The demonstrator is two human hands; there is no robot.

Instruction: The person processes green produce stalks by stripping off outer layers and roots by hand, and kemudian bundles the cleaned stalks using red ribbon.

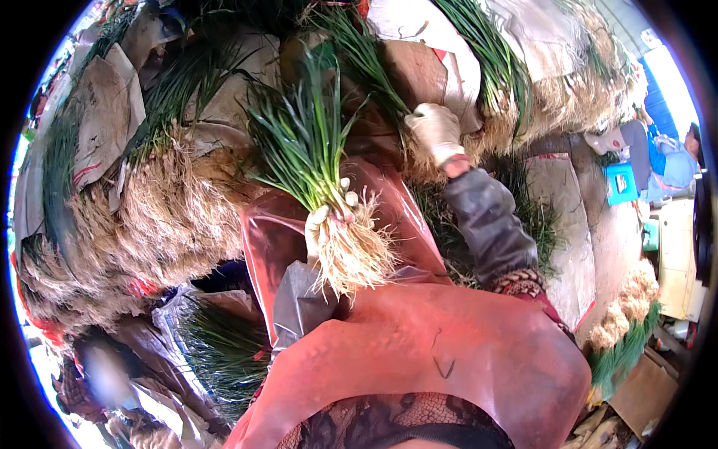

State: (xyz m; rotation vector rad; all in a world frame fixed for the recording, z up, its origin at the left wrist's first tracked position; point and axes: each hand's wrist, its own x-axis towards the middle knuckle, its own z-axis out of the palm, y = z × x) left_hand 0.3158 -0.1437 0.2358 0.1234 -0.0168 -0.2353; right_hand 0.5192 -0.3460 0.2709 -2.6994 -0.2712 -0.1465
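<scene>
My left hand (314, 233), in a pale glove, is closed around a bunch of spring onions (307, 153) just above their bases. The green leaves fan upward and the pale stringy roots hang over my lap. Only part of this hand shows, as the stems and roots cover the rest. My right hand (435, 133), also gloved, reaches ahead to the heap. Its fingers are curled at the lower end of more spring onions (370, 63), which lie there with leaves pointing away. The fingertips are partly hidden by the back of the glove.
Long heaps of spring onions stand left (164, 194) and right (568, 93), roots facing me, partly under sacking (105, 112). A reddish plastic apron (419, 329) covers my lap. At the far right, a person (673, 161) is near a blue stool (620, 184). Root-ended bundles (627, 307) lie lower right.
</scene>
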